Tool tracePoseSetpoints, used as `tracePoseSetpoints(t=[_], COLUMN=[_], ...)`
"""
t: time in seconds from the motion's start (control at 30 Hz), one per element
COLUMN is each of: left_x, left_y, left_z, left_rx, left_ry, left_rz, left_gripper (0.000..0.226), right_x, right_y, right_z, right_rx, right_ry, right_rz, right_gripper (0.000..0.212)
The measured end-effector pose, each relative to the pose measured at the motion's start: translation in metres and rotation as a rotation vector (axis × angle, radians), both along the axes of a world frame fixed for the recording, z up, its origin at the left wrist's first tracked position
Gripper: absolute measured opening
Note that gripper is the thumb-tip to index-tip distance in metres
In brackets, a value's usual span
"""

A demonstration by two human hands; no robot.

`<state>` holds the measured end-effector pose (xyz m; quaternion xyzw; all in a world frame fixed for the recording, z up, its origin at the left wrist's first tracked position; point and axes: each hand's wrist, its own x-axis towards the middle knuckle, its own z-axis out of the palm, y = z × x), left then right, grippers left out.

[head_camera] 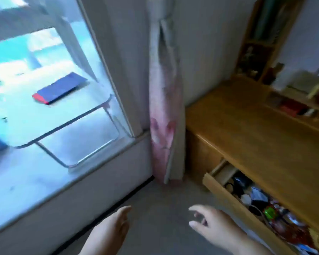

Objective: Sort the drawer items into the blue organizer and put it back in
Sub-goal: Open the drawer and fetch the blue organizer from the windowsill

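Both hands, left (116, 225) and right (210, 223), hover empty; drawer (228, 196) open, cluttered.

2 bare hands (111, 230), no sleeves visible.

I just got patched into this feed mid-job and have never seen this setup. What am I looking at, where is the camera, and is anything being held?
There is no machine here: a person wears one wide-angle camera on the head, looking forward and down. The left hand and right hand both hang over the floor, fingers relaxed, holding nothing. At right a wooden desk has its drawer pulled open, full of jumbled small items, too blurred to name. At left, a window shows a table outside. No blue organizer can be made out.
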<state>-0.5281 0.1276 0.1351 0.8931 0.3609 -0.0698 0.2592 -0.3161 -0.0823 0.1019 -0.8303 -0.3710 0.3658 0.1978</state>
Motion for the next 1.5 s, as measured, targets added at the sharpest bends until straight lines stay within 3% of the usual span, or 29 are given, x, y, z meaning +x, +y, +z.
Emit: tracePoseSetpoints(t=[0.27, 0.63, 0.77, 0.97, 1.23, 1.5], left_x=[-0.197, -0.460, -0.485, -0.486, -0.464, -0.455], left_y=[0.029, 0.057, 0.079, 0.151, 0.300, 0.465], left_z=[0.016, 0.006, 0.004, 0.003, 0.005, 0.003], left_rx=[-0.070, -0.147, -0.193, -0.238, -0.202, -0.243], left_ry=[-0.195, -0.231, -0.286, -0.280, -0.279, -0.348], left_rz=[0.524, 0.892, 0.940, 0.873, 0.838, 0.826], left_gripper=[0.028, 0.022, 0.021, 0.020, 0.024, 0.021], right_x=[-0.121, -0.403, -0.433, -0.401, -0.367, -0.372], right_y=[0.133, 0.284, 0.318, 0.372, 0.501, 0.600], right_z=[0.056, 0.056, 0.059, 0.047, 0.040, 0.046], right_rx=[0.050, 0.082, 0.067, 0.044, 0.044, 0.069], right_ry=[-0.113, 0.017, 0.050, -0.018, -0.067, 0.000], right_rz=[0.413, 0.812, 0.834, 0.719, 0.613, 0.468], right_gripper=[0.028, 0.036, 0.031, 0.017, 0.012, 0.009])
